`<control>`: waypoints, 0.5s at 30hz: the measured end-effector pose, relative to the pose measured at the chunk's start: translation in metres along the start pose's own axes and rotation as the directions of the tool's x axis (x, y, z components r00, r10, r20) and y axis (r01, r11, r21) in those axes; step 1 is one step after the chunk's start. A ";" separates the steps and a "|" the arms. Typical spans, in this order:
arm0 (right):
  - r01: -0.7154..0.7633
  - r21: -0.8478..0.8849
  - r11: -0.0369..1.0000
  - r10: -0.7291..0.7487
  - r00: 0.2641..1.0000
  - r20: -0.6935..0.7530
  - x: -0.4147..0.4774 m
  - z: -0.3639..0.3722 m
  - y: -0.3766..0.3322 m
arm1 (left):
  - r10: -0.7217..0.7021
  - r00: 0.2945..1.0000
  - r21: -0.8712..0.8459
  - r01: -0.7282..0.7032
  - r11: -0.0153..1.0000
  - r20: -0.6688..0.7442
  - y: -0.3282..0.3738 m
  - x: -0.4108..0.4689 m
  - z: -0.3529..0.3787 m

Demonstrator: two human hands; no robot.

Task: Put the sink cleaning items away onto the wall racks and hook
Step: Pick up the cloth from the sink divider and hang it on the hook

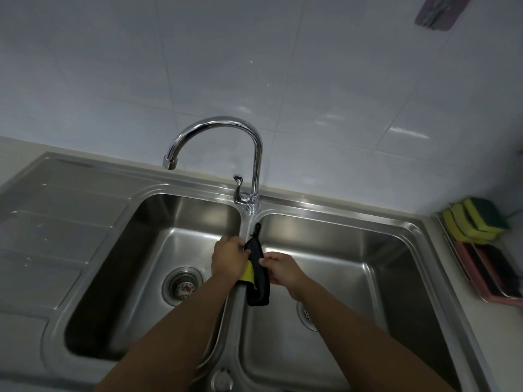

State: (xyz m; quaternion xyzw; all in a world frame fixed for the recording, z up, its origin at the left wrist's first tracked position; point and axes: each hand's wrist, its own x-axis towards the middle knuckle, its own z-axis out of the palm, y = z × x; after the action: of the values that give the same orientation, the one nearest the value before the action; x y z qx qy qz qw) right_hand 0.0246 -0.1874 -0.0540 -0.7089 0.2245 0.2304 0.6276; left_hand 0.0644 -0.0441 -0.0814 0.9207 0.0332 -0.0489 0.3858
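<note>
Black cleaning cloth [258, 274] with a yellow patch and a little hanging loop on top, bunched up and held over the divider of the steel double sink [368, 250]. Left hand [229, 257] gripping its left edge, right hand [280, 268] pinching the right edge. Yellow-green sponges [475, 222] stacked by the desk's right corner.

Home kitchen, steel double sink [334, 213], chrome tap [256, 154], tiled wall [254, 66]
</note>
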 end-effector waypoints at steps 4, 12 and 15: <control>0.013 0.064 0.998 -0.011 1.000 -0.025 -0.008 0.000 -0.008 | 0.036 0.999 0.003 -0.036 0.999 0.038 0.004 -0.002 0.001; 0.197 0.077 0.977 -0.192 0.979 -0.068 -0.039 -0.017 -0.068 | 0.210 0.977 -0.307 -0.193 0.932 0.024 0.056 -0.008 -0.038; 0.308 0.114 0.944 -0.295 0.948 -0.116 -0.061 -0.025 -0.096 | 0.288 0.957 -0.320 -0.283 0.904 -0.032 0.084 -0.014 -0.054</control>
State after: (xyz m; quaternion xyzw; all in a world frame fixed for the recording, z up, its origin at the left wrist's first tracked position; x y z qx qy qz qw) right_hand 0.0357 -0.1996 0.0617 -0.7026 0.1582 0.0814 0.6890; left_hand 0.0627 -0.0648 0.0175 0.8400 -0.0976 0.0066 0.5337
